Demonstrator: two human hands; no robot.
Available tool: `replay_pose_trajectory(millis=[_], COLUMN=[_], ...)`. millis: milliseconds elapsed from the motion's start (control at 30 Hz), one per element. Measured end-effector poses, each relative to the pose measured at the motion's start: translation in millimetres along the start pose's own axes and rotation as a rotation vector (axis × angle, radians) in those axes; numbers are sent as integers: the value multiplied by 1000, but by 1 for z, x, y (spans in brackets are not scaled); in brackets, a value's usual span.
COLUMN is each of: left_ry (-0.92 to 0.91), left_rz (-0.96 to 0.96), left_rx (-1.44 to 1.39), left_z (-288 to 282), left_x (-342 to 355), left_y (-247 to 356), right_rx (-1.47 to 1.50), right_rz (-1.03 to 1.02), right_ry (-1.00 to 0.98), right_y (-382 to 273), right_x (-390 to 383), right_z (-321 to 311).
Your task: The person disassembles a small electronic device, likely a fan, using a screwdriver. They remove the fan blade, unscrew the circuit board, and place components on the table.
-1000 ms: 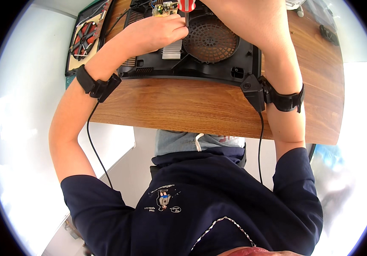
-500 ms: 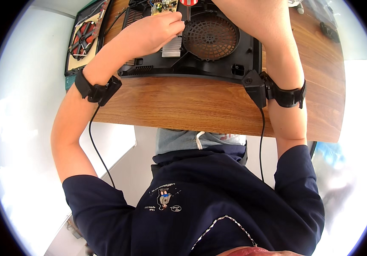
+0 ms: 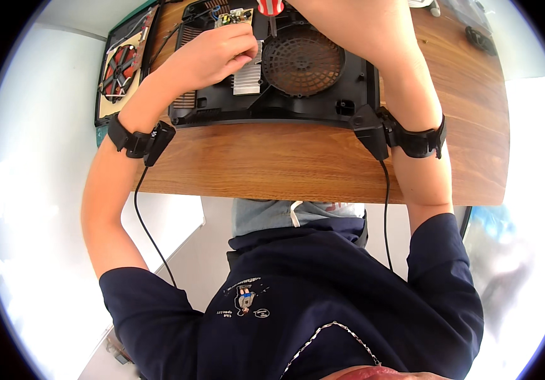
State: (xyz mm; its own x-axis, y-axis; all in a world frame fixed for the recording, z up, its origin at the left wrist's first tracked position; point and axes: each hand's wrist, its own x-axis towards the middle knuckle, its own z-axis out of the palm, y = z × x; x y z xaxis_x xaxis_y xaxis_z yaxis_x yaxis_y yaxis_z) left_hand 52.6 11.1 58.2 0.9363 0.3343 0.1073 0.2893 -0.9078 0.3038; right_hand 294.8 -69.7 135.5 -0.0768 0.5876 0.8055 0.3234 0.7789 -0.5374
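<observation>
A black plastic housing (image 3: pixel 215 113) with a round fan grille (image 3: pixel 303 62) lies on the table. My left hand (image 3: pixel 220 54) is over its left part, with fingers curled together at a silver finned heat sink (image 3: pixel 247 81) and a small circuit board (image 3: pixel 234 16). Whatever those fingertips hold is hidden. At the top edge, a screwdriver (image 3: pixel 271 9) with a red and white handle stands with its shaft pointing down beside the grille. My right hand (image 3: pixel 348 19) reaches to this handle and appears closed on it; the fingers are cut off by the picture's edge.
At the left stands a shallow dark case (image 3: pixel 103 104) with a red and black fan (image 3: pixel 119 73) inside. A dark clip-like object (image 3: pixel 479 40) lies at the far right of the wooden table (image 3: pixel 266 164). Black cables (image 3: pixel 146 218) hang from both wrist straps.
The housing and both hands sit slightly lower and further left in the picture. My left fingers remain at the heat sink, and the screwdriver stays upright beside the grille.
</observation>
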Motion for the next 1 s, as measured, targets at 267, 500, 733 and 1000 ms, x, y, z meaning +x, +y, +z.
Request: replay_pose_trajectory(millis=[267,500,733,1000], left_ry=[-29,-90,-155,-129], left_rz=[45,101,4,27], left_rx=[89,243,178,133], left_z=[-2,-3,-9,-12], left_x=[1,12,18,25], left_y=[1,4,11,12], right_rx=[71,-38,158,-53], right_rz=[37,121,7,-10], right_ry=[-32,-48,-5,41], right_y=[4,-1,20,-6], right_x=[2,3,4,2], right_z=[0,2,8,-6])
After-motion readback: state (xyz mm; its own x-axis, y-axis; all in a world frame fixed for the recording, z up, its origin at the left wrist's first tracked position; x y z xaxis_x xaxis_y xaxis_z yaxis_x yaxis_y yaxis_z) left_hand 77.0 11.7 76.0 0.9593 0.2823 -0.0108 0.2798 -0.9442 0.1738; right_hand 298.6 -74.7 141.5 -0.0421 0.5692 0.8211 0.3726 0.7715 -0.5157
